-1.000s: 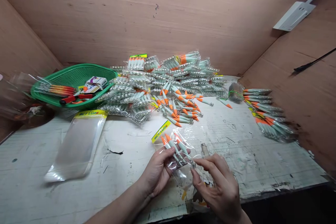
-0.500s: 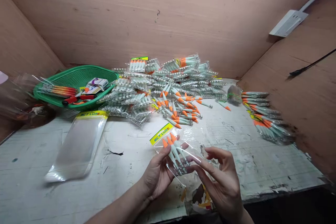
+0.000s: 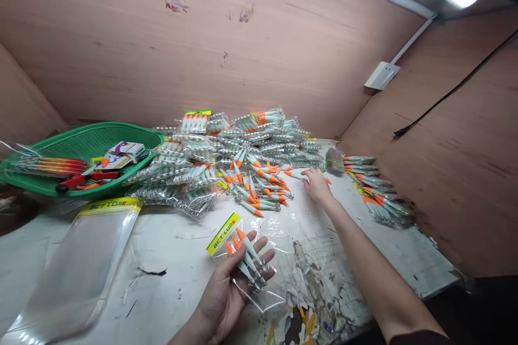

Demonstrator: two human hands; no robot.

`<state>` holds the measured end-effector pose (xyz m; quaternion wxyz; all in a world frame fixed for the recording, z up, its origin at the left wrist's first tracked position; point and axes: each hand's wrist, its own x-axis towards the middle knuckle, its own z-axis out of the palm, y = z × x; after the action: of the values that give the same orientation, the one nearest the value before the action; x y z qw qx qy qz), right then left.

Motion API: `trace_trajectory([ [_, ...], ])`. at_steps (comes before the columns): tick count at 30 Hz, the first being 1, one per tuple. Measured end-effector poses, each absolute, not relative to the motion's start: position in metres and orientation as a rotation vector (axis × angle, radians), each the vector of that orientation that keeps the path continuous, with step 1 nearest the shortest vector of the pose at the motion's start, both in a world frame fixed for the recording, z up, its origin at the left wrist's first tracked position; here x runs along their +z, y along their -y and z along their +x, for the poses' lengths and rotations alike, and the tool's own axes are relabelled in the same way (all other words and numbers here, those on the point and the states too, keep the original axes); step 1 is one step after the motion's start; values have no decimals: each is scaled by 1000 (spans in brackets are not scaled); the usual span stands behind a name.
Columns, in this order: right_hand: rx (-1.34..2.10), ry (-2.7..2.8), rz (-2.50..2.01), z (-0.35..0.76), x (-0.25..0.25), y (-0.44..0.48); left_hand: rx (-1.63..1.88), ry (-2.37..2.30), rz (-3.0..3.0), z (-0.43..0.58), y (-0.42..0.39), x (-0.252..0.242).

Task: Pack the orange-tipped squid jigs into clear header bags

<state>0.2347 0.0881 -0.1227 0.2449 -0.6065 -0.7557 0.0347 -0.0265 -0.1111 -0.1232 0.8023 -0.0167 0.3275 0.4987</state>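
My left hand [image 3: 226, 285] holds a clear plastic bag with a yellow-green "BCT LURE" header [image 3: 224, 234]. Its thumb presses on the front while the other fingers support it from behind. Inside the bag lie a few pale squid lures [image 3: 251, 250] with orange tips and metal hooks. My right hand [image 3: 318, 186] is stretched out across the table, fingers curled down over a single squid lure [image 3: 328, 180]. Only that lure's orange tip shows beside the hand. To its left is a loose heap of the same lures [image 3: 259, 188].
A large pile of bagged lures [image 3: 194, 172] stands against the back wall. At left is a green basket [image 3: 93, 137] with red-handled pliers [image 3: 73, 182] and small boxes. Flat bags [image 3: 76, 264] lie in front of it. More filled bags [image 3: 384, 202] line the right side.
My right hand has left the bag and reached forward to the lone lure. My left hand keeps the bag. The view has tilted up and shifted right.
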Motion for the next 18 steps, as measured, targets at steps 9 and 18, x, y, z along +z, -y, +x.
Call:
trace_trajectory([
  [9,330,2267,-1560,265,-148,-88,1111,-715,-60,-31,104,-123],
  [18,659,1970,-1311,261,-129,-3,1118,-783,-39,-31,104,-122],
])
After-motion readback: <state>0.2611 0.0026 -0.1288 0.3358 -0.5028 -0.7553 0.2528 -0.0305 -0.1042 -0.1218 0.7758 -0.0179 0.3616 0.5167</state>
